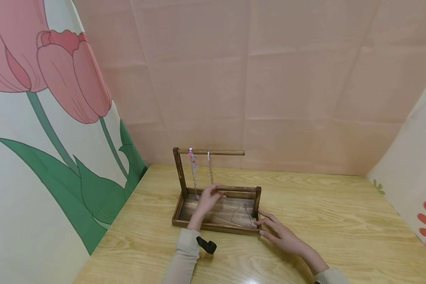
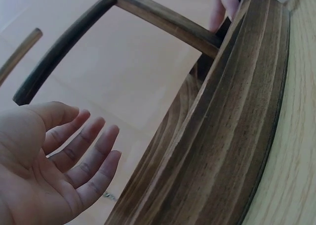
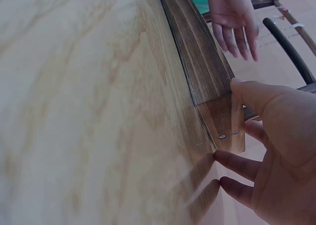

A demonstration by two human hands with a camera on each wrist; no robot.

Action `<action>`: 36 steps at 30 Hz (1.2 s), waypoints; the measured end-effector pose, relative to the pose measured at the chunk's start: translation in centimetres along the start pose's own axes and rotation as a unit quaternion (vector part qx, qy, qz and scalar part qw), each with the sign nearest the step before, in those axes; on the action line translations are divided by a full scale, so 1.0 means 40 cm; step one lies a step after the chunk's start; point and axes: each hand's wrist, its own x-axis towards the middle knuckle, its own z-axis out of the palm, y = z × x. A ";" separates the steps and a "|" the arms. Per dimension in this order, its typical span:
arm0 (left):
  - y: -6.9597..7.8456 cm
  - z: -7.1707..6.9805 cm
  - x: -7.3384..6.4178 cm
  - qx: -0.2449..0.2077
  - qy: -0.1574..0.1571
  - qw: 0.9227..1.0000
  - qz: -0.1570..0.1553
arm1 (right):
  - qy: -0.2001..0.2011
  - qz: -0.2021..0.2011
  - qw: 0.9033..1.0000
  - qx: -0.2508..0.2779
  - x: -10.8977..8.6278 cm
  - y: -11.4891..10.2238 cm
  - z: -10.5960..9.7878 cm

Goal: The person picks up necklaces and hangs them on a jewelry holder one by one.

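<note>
A dark wooden jewelry stand (image 1: 216, 227) has a shallow tray and two raised bars. Over the tray, my left hand (image 1: 208, 199) has its fingers loosely spread with nothing in them, close to the free end of the lower bar (image 1: 239, 189). In the left wrist view, the left palm (image 2: 29, 170) faces the camera. Fingertips of my right hand (image 1: 282, 236) touch the tray's right end; the right wrist view shows its thumb (image 3: 252, 94) on the corner. On the upper bar (image 1: 227, 152) hang a pink beaded necklace (image 1: 194, 167) and a silvery chain (image 1: 210, 165).
A thin chain (image 1: 250, 217) lies in the right part of the tray. The stand sits on a light wood table (image 1: 316, 209). Behind it rises a pinkish backdrop (image 1: 269, 98), with a tulip-printed cloth (image 1: 74, 79) at left. A black strap (image 1: 206, 245) hangs by the left sleeve.
</note>
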 end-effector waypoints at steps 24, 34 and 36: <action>-0.019 0.029 -0.003 0.058 -0.017 0.998 -0.014 | 0.001 -0.001 1.000 0.007 0.001 -0.001 -0.002; -0.042 0.041 -0.006 0.059 -0.028 0.998 0.012 | -0.001 -0.003 1.000 0.015 0.001 -0.001 -0.001; -0.042 0.043 -0.008 0.065 -0.032 0.997 0.017 | -0.001 -0.004 1.000 0.014 0.001 -0.001 -0.001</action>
